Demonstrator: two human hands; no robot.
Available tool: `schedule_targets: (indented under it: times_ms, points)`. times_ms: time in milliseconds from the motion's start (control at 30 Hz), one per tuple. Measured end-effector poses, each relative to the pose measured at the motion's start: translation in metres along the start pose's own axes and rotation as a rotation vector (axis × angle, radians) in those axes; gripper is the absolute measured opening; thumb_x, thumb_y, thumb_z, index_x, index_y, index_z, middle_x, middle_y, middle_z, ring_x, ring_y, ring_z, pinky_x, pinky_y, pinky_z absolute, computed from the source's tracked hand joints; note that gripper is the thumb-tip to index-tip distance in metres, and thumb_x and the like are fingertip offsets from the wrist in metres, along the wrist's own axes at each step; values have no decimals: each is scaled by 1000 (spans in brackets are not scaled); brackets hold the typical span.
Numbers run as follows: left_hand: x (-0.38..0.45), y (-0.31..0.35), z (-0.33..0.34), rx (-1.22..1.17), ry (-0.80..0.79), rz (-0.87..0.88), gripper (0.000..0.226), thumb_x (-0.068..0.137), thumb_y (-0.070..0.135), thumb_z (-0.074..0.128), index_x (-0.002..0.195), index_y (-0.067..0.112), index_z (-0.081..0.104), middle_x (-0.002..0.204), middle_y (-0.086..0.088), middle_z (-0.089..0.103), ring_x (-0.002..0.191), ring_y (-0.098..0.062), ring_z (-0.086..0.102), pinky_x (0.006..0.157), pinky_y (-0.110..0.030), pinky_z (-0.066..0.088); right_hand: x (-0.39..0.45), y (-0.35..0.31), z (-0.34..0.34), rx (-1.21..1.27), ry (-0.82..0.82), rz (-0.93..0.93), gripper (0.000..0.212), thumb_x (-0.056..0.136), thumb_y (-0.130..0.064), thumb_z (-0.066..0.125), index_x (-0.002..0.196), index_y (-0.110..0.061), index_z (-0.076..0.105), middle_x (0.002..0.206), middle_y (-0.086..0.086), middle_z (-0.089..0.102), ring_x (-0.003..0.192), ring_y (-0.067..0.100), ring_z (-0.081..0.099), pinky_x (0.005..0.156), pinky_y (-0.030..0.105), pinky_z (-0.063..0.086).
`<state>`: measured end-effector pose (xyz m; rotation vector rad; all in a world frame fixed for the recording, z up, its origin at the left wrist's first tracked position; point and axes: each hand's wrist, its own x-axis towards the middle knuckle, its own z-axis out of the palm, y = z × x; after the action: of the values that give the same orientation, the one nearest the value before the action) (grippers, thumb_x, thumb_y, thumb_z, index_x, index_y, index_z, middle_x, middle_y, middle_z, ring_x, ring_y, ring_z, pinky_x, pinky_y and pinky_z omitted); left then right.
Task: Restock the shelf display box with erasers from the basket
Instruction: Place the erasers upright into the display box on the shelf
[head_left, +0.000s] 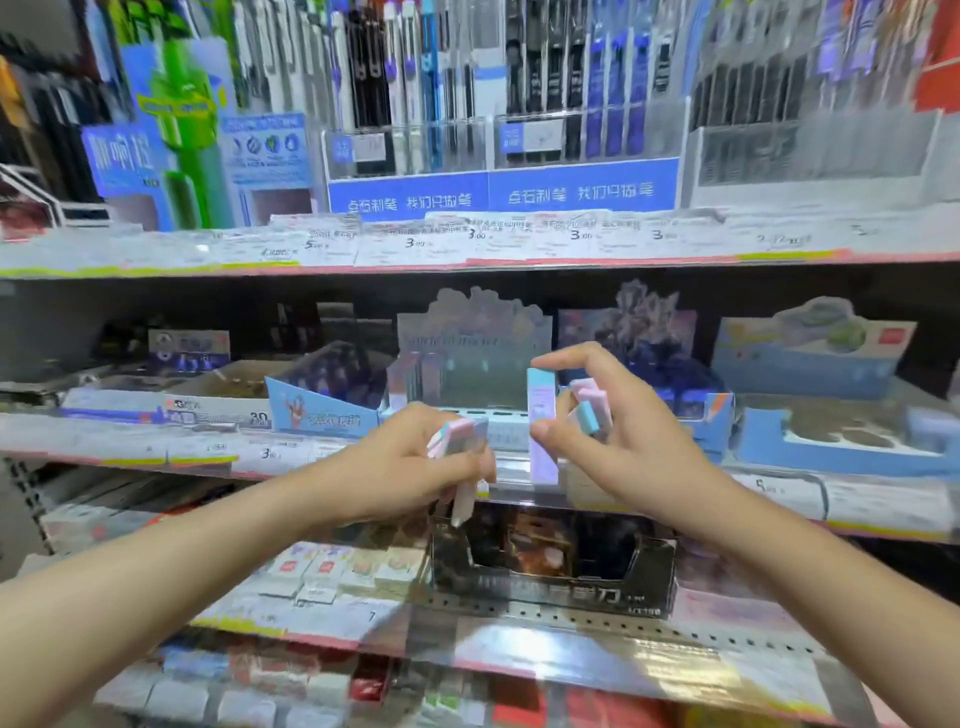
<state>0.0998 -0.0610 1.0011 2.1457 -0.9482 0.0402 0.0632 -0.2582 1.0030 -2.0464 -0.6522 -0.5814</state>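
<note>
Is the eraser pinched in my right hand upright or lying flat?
Upright: the eraser stands on end, long side vertical, between right hand thumb and forefinger.

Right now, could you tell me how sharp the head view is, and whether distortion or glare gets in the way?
Head view: soft and smeared throughout; price labels unreadable. Wide-angle lens bows the shelf edges. Left hand and right hand, both gripping pastel erasers, stay recognisable. Glare streaks the lower shelf front.

I saw bright, even overhead light, heavy motion blur throughout, smeared shelf labels and bowed wide-angle edges.
</note>
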Motion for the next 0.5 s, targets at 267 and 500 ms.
schedule_targets:
  times_ms: [267,500]
  points:
    - [12,-36,-35,73,115,-49,40,78,37,56,74,-1,65,60,-4,64,54,-3,56,55,-16,45,60,20,39,-29,25,17,29,83,-21,61,103,-28,40,98,-3,54,79,0,56,61,12,38]
    - [21,-67,-72,170,22,45,50,75,48,48,76,-1,59,63,-4,48,58,-14,43,55,-36,37,98,30,65,-114,127,60,24,83,-18,60,101,-20,45,103,4,60,82,16,59,69,22,43]
